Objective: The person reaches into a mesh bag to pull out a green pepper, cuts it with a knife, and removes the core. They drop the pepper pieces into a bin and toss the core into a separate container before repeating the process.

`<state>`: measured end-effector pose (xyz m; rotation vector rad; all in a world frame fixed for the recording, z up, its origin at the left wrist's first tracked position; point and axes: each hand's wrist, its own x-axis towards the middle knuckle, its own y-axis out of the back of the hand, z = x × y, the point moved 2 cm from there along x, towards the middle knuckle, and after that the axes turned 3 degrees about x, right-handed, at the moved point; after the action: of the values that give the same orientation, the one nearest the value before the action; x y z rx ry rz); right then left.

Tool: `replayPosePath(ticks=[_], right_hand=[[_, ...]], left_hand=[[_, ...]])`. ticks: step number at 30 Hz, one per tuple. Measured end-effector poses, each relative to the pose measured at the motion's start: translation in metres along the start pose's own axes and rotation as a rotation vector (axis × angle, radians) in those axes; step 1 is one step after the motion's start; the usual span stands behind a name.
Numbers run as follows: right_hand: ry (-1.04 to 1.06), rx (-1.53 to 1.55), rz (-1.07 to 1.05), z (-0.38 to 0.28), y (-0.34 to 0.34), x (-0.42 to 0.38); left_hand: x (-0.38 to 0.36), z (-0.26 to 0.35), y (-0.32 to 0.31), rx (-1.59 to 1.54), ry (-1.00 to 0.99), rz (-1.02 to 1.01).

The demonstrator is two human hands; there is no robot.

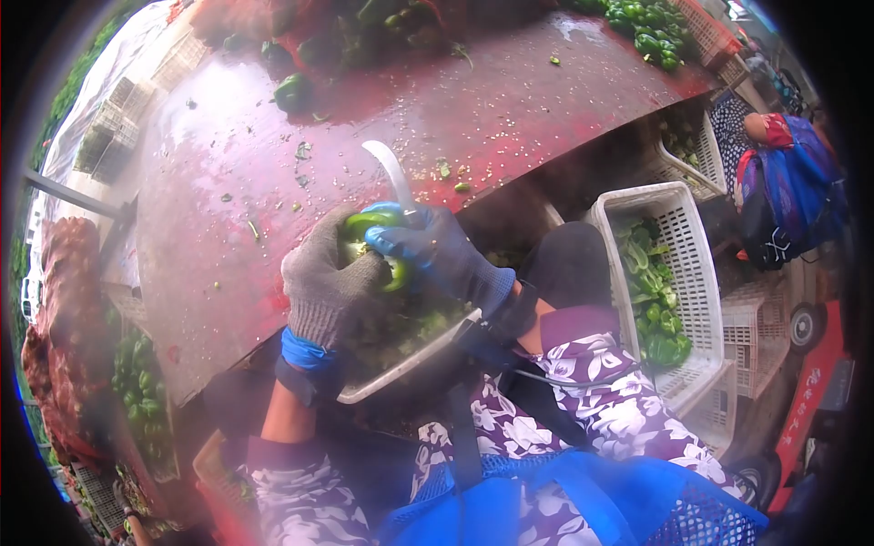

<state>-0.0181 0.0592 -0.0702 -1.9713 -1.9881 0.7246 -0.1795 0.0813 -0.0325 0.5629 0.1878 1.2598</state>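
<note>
My left hand [330, 266], in a grey knit glove with a blue band at the wrist, grips a green bell pepper [371, 219]. The pepper looks cut open, with pale flesh showing between my hands. My right hand [446, 253], in a blue-grey glove, is closed around a small curved knife [391, 168]. Its pale blade points up and away, over the table. The knife's handle is hidden in the glove. My right fingertips touch the pepper. Below both hands is a white crate [414, 362] with blurred green pieces inside.
Seeds and scraps dot the red table [218, 182]. Green peppers [651, 32] are heaped at its far side. A white basket [701, 282] on the right holds peppers. Another person [792, 182] is beyond it. A red cart [806, 400] and a filled sack [68, 337] flank me.
</note>
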Motion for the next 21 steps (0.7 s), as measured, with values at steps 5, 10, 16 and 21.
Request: replayPosePath(ticks=[5, 10, 16, 21], right_hand=[[-0.014, 0.068, -0.064, -0.006, 0.0, -0.004], [-0.058, 0.036, -0.046, -0.004, 0.005, -0.002], [0.038, -0.102, 0.07, -0.003, 0.007, -0.005], [-0.012, -0.008, 0.009, -0.007, 0.002, -0.01]], left_hand=[[-0.004, 0.011, 0.0, -0.334, 0.164, -0.023], [0.0, 0.003, 0.004, -0.524, 0.307, -0.146], [0.001, -0.006, -0.005, -0.501, 0.269, -0.183], [0.003, -0.015, -0.006, -0.413, 0.342, -0.265]])
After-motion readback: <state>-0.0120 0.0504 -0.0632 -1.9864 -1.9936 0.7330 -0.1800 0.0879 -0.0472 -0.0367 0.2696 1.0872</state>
